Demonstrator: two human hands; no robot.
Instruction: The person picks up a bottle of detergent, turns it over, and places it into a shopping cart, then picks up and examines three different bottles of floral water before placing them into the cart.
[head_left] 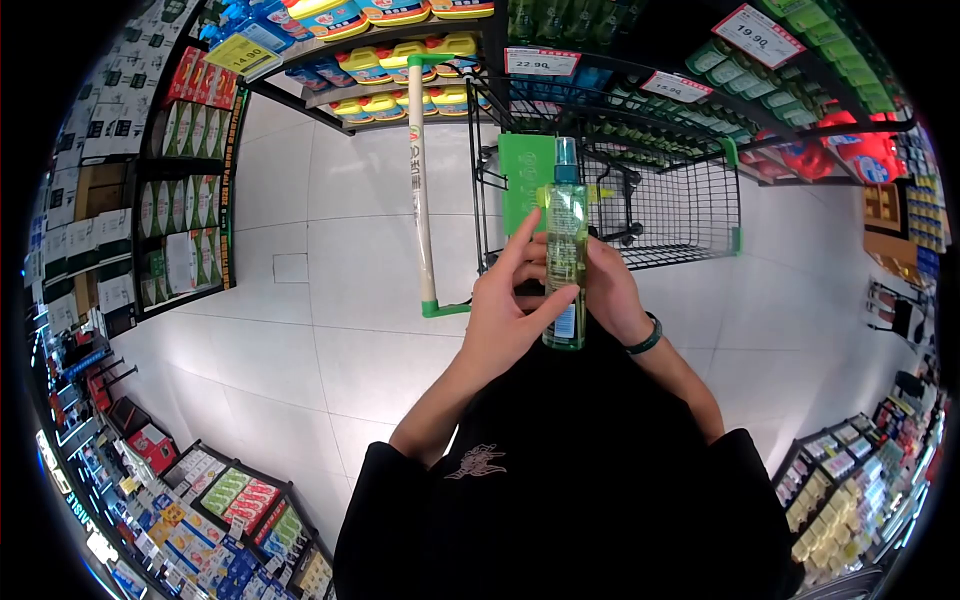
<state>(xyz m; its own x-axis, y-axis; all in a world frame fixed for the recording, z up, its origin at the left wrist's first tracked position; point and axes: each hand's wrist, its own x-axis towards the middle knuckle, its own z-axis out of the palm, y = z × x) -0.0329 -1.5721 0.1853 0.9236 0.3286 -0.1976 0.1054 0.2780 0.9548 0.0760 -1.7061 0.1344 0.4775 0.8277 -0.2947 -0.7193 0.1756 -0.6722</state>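
Observation:
A clear green spray bottle with a dark green neck and a see-through cap stands upright in front of my chest, its printed back label facing me. My left hand grips its left side, thumb across the lower front and index finger pointing up along it. From the right, my right hand holds the bottle too, its fingers partly hidden behind it. Just beyond both hands is a black wire shopping cart with a green panel and a pale handle bar.
Shelves ahead carry yellow jugs and green bottles, with price tags along the edges. Boxed goods fill a rack at left. Display bins stand behind at lower left. Pale tiled floor runs around the cart.

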